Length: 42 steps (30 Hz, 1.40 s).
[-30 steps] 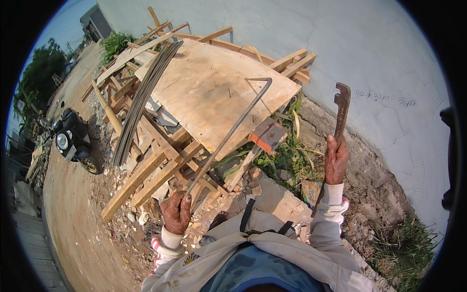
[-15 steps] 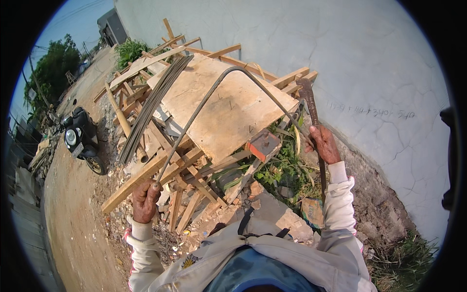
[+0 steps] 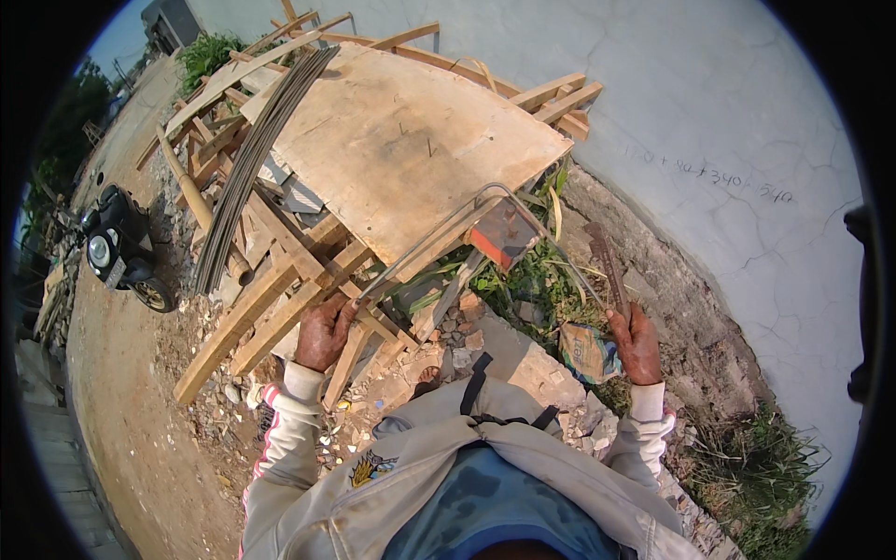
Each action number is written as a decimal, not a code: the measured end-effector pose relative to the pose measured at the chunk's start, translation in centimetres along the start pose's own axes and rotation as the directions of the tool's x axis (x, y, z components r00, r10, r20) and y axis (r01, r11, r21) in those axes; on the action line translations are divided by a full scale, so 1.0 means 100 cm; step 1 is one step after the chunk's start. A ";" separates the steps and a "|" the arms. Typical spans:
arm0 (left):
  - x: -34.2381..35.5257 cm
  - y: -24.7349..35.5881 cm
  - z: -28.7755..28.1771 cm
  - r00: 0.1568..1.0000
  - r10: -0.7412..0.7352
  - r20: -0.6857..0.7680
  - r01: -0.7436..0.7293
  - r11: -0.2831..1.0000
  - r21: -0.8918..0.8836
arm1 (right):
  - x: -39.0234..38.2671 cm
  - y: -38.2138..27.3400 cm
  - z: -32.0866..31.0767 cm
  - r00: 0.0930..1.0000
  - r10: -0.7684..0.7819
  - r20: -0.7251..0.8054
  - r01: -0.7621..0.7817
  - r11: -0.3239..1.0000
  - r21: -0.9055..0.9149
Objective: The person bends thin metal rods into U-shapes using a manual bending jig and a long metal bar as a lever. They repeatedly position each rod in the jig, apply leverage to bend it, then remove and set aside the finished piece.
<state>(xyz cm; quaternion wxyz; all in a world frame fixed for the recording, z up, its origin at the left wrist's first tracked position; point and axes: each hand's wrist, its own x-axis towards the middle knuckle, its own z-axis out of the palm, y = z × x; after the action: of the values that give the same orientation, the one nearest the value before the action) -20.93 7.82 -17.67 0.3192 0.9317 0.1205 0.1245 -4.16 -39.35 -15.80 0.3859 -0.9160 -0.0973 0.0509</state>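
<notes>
My left hand (image 3: 322,333) is closed around one end of a bent steel rod (image 3: 491,187). The rod runs up and away to a rounded bend, then slopes down to the right. Its other end meets the thumb of my right hand (image 3: 637,345), whose fingers are closed. That hand also grips a rusty bar tool (image 3: 610,268) with a rough, notched-looking head, which points away from me. The tool's lower part is hidden by the hand. Behind the bend, a block with an orange-red side (image 3: 504,233) sits by the edge of a plywood sheet (image 3: 392,140).
A bundle of thin steel rods (image 3: 266,154) lies across stacked timber (image 3: 233,327), left of the plywood. A bamboo pole (image 3: 191,191) is beside it. A scooter (image 3: 119,245) stands on the dirt road. The cracked grey wall (image 3: 709,121) rises at right; rubble and plants lie below.
Both hands have come closer together. The rod's bend has dropped nearer to me, and the rusty tool has come down with my right hand. My view has shifted slightly.
</notes>
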 end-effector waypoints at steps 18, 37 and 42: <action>0.021 -0.025 -0.004 0.996 0.075 0.038 -0.078 0.992 0.095 | -0.014 -0.007 0.035 0.992 0.091 -0.091 -0.111 0.964 -0.240; 0.171 0.086 0.121 0.946 0.296 -0.130 -0.289 0.955 0.071 | -0.033 -0.019 0.058 0.967 0.090 -0.239 -0.170 0.926 -0.337; 0.187 0.075 0.143 0.947 0.317 -0.057 -0.310 0.945 0.100 | -0.032 -0.015 0.051 0.984 0.140 -0.109 -0.169 0.927 -0.334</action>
<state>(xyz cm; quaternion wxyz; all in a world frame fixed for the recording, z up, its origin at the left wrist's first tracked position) 2.20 -0.37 -21.03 0.2488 0.9472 -0.0124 0.2019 -8.34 -35.43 -18.23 0.2193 -0.9752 -0.0159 0.0253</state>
